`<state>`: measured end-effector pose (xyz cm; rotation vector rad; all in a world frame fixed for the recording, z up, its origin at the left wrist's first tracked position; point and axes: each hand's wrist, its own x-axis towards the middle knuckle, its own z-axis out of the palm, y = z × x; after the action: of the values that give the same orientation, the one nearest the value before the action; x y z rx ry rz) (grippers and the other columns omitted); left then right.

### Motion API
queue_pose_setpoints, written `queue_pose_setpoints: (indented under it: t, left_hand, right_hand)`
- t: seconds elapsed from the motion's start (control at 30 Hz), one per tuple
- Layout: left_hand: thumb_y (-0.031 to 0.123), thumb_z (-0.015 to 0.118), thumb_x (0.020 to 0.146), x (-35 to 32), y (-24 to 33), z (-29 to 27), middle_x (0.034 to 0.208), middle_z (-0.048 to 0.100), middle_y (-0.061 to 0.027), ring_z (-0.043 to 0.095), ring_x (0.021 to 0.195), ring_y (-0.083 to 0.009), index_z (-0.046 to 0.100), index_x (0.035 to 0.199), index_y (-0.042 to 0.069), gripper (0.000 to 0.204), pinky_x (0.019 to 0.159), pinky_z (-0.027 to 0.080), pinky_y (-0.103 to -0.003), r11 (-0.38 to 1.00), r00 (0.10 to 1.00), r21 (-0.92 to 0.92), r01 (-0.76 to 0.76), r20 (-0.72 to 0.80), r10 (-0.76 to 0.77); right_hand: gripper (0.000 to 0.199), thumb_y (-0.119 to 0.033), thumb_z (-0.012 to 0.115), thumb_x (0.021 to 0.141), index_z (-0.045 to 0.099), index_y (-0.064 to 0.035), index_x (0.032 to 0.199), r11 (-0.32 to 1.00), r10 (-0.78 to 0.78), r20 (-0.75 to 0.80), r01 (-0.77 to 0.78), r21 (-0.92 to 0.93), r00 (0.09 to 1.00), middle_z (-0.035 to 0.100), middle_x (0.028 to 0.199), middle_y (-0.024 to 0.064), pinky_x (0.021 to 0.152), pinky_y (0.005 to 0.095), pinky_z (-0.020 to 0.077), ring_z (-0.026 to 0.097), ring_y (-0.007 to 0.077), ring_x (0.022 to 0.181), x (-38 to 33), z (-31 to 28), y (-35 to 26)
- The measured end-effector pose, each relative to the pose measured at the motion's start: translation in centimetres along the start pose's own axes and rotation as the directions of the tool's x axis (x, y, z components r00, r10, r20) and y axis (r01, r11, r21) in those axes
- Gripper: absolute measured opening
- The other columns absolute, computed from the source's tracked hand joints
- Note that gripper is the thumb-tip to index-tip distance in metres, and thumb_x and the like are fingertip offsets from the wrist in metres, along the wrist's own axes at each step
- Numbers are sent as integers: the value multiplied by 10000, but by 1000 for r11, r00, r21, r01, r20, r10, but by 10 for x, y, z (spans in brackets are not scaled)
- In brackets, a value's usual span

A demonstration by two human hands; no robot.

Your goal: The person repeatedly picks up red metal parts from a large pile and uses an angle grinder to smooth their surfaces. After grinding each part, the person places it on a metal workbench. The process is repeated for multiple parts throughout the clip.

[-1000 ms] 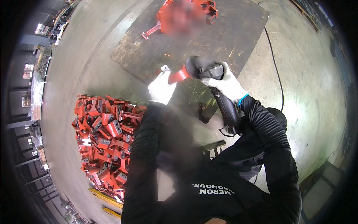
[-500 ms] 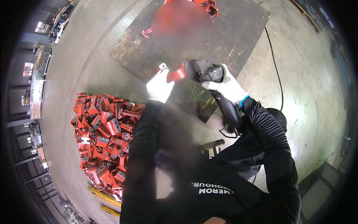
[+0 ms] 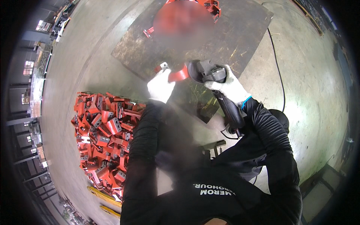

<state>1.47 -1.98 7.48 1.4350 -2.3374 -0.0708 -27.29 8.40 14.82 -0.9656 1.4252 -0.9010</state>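
My left hand, in a white glove, is closed around a curved red metal bracket. A bare metal end with a hole sticks out past the fingers. In my right hand, also gloved, is a dark angle grinder, gripped near its head. The grinder's long black body slants down toward my right leg. Its disc side is against or very close to the bracket's right end; whether they touch I cannot tell. Both hands are above the near part of a dark, worn metal plate.
A big heap of red brackets is piled at my left, beside yellow forks on the floor. More red parts lie at the plate's far side, partly blurred. A black cable runs along the floor at right.
The grinder and the bracket's right end have shifted very slightly to the right. Both hands keep their grip.
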Motion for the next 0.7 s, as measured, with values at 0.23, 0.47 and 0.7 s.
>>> queue_pose_setpoints:
  t: [0.23,0.47,0.7]
  left_hand:
    - [327,847,793,-2,-2,3,979,715,-83,718,867,-321,693,1105,138,396,752,566,-417,1000,1000,-11,-12,-22,12]
    - [307,840,797,2,2,-3,986,714,-87,715,884,-331,685,1081,128,370,760,566,-418,1000,999,12,29,35,-29]
    - [288,857,778,-1,-12,5,991,718,-96,714,874,-337,699,1118,107,416,769,567,-411,1000,999,-5,-10,-33,10]
  right_hand:
    - [837,-238,924,806,433,-18,1448,999,-5,29,4,38,1000,645,1208,112,933,334,545,631,174,1073,3,2,4]
    - [837,-253,919,813,431,-20,1453,995,-91,77,88,39,993,644,1247,133,934,327,548,636,168,1093,2,4,17]
    - [857,-293,916,812,434,-17,1465,995,-75,88,80,-58,993,642,1254,136,983,347,529,624,192,1137,-1,3,13]
